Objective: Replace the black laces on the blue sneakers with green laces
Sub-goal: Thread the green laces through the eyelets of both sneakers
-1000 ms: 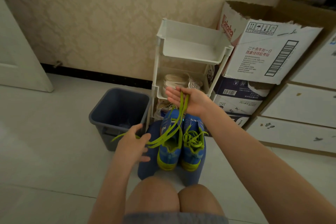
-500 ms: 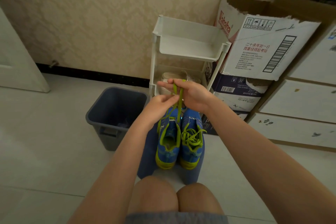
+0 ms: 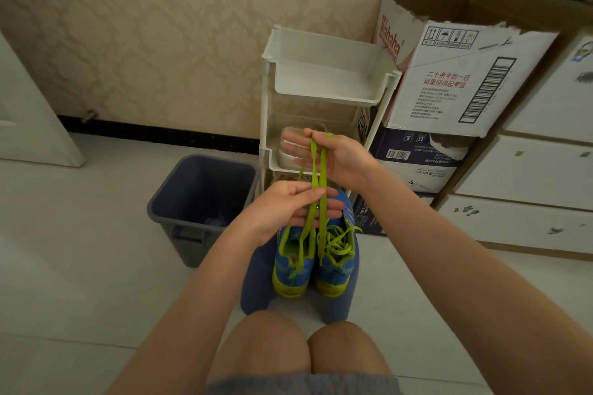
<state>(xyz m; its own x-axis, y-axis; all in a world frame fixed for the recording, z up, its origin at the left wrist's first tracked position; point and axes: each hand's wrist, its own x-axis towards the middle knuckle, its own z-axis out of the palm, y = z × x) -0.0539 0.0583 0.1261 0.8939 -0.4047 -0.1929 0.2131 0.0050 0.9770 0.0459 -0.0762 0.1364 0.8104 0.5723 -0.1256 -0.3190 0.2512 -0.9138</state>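
Two blue sneakers with yellow-green soles stand side by side on a blue stool (image 3: pixel 256 279) in front of my knees. The left sneaker (image 3: pixel 292 266) has a green lace (image 3: pixel 316 183) running up from it in two strands. My right hand (image 3: pixel 333 157) holds the top of those strands, raised above the shoes, thumb over them. My left hand (image 3: pixel 288 208) pinches the same strands lower down, just above the shoe. The right sneaker (image 3: pixel 336 266) carries a green lace lying loose over its tongue. No black lace is visible.
A dark blue bin (image 3: pixel 199 202) stands left of the stool. A white tiered shelf (image 3: pixel 324 74) with pale shoes stands behind the sneakers. Cardboard boxes (image 3: pixel 462 74) and white drawers (image 3: pixel 526 196) line the right. A door (image 3: pixel 29 112) is at far left.
My left hand rose from low beside the left sneaker to the lace strands and now pinches them below my right hand. My right hand lifted the strands slightly higher.
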